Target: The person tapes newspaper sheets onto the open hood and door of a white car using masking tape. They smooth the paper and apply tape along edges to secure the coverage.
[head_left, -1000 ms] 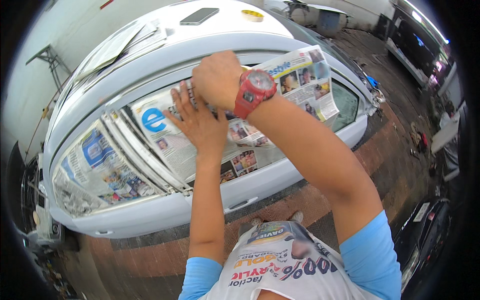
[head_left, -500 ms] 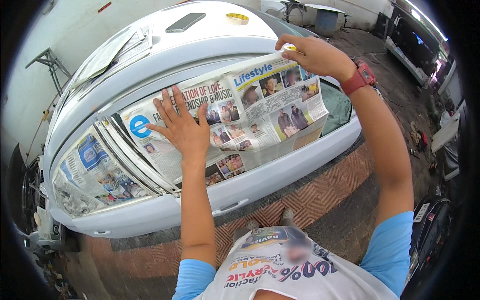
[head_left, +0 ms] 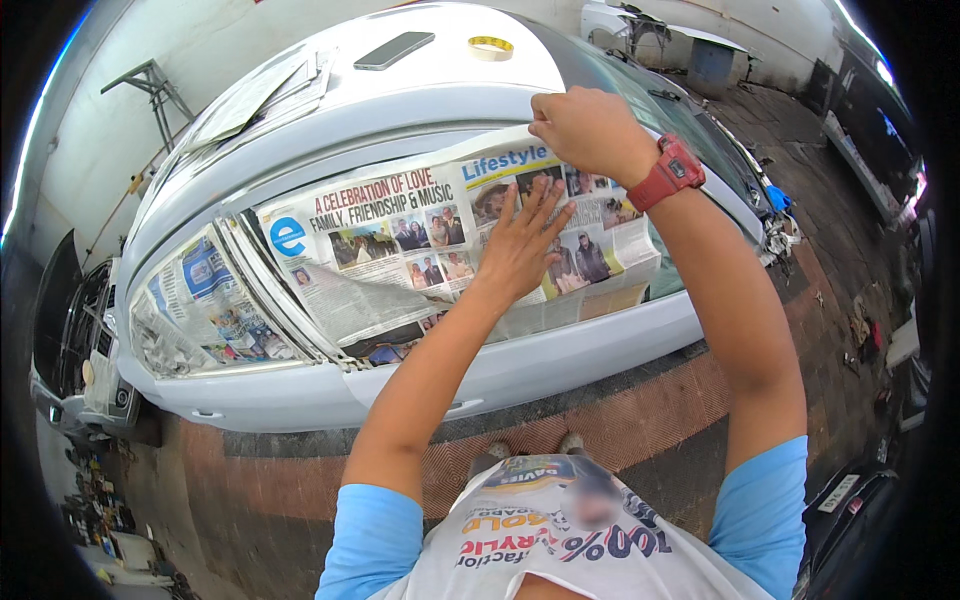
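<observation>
A sheet of newspaper lies over the front side window of a white car; its lower part is folded and loose. My left hand presses flat on the sheet, fingers spread. At the sheet's upper right corner, by the roof edge, my right hand is closed, back upward. Half a second ago a small yellow-cored roll of tape showed in that hand; now my fingers hide it. Newspaper also covers the rear side window. Bare window glass shows at the front sheet's right end.
On the roof rest a phone, a roll of masking tape and loose newspaper sheets. A metal stand is by the wall. A blue drum and car parts stand at the back right; a dark vehicle is at the lower right.
My left hand has slid right along the newspaper, from its left part to below its right heading. My right hand has turned over at the top corner, its fingers now curled in.
</observation>
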The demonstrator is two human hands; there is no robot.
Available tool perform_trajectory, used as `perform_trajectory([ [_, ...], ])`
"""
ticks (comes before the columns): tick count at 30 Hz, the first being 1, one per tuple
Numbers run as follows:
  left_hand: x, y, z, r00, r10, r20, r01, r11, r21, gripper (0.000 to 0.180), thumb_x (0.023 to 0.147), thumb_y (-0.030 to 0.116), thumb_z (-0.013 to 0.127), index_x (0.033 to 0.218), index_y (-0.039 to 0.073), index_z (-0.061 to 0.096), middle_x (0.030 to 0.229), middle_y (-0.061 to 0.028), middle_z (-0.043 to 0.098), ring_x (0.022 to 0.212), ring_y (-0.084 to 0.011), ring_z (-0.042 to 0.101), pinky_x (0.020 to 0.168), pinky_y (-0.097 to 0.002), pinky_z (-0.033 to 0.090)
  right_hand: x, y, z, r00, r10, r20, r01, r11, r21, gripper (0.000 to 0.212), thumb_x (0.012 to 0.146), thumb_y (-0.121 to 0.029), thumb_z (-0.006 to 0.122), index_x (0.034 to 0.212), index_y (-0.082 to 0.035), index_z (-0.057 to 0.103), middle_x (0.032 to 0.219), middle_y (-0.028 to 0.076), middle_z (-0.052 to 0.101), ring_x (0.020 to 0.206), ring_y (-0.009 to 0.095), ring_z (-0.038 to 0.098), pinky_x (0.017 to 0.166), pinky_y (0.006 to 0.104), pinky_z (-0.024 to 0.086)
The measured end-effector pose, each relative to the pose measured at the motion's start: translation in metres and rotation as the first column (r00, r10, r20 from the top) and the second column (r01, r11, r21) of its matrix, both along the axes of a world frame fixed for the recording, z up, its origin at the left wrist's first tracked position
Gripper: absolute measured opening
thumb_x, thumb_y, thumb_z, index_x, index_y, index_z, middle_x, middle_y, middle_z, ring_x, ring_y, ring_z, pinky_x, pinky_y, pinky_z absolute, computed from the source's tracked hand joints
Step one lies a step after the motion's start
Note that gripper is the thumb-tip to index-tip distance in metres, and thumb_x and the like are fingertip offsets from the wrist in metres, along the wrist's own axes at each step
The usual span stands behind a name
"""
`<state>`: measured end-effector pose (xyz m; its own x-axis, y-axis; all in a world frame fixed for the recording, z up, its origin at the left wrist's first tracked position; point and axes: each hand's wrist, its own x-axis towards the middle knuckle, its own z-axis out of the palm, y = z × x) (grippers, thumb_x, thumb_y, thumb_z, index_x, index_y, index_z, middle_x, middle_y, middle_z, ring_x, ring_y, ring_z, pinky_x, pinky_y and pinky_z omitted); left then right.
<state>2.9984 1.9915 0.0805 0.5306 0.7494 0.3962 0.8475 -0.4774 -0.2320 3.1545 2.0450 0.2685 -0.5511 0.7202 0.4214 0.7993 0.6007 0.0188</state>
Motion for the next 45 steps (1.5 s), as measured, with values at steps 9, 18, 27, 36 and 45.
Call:
perform_trajectory([
  [9,-0.012,0.003,-0.002,0.986,-0.101,-0.135,0.094,0.994,-0.062,0.089,0.102,0.053,0.070,0.176,0.027,0.029,0.185,-0.0068,0.019,0.171,-0.0321,0.013,0.139,-0.0568,0.013,0.003,0.015,-0.033,0.998,-0.062,-0.029,0.061,0.998,-0.028,0.032,0.099,-0.038,0.074,0.103,-0.007,0.082,0.094,0.019,0.081,0.092,0.039,0.079,0.083,0.0526,0.062],
  [18,-0.024,-0.001,-0.004,0.971,-0.164,-0.175,0.155,0.986,-0.065,0.089,0.100,0.055,0.070,0.175,0.027,0.031,0.184,-0.0068,0.021,0.171,-0.0301,0.015,0.139,-0.0559,0.012,-0.009,0.011,-0.058,0.988,-0.132,-0.085,0.138,0.988,0.066,0.039,0.097,-0.047,0.075,0.098,-0.009,0.081,0.085,0.016,0.079,0.085,0.036,0.079,0.076,0.0506,0.061],
  [27,-0.029,-0.001,-0.009,0.969,-0.162,-0.187,0.156,0.987,-0.043,0.095,0.097,0.058,0.072,0.175,0.024,0.031,0.185,-0.0081,0.020,0.171,-0.0305,0.016,0.139,-0.0555,0.010,-0.023,-0.001,-0.062,0.971,-0.200,-0.128,0.209,0.976,0.064,0.045,0.098,-0.051,0.074,0.097,-0.007,0.080,0.083,0.018,0.078,0.082,0.038,0.078,0.075,0.0498,0.061],
  [36,-0.015,-0.003,0.013,0.970,-0.100,-0.221,0.102,0.995,0.002,0.103,0.088,0.050,0.084,0.169,0.007,0.038,0.174,-0.0142,0.037,0.166,-0.0323,0.025,0.139,-0.0593,0.010,-0.026,-0.020,-0.055,0.952,-0.266,-0.151,0.272,0.962,0.023,0.042,0.098,-0.049,0.076,0.101,-0.008,0.081,0.089,0.017,0.079,0.088,0.039,0.078,0.082,0.0508,0.061],
  [45,-0.026,0.000,0.013,0.963,-0.155,-0.220,0.135,0.985,-0.103,0.103,0.087,0.051,0.084,0.170,0.010,0.039,0.177,-0.0142,0.034,0.168,-0.0329,0.022,0.139,-0.0581,0.010,-0.040,-0.020,-0.064,0.929,-0.336,-0.153,0.341,0.940,0.003,0.040,0.099,-0.047,0.074,0.099,-0.008,0.083,0.089,0.017,0.080,0.090,0.037,0.079,0.083,0.0498,0.061],
])
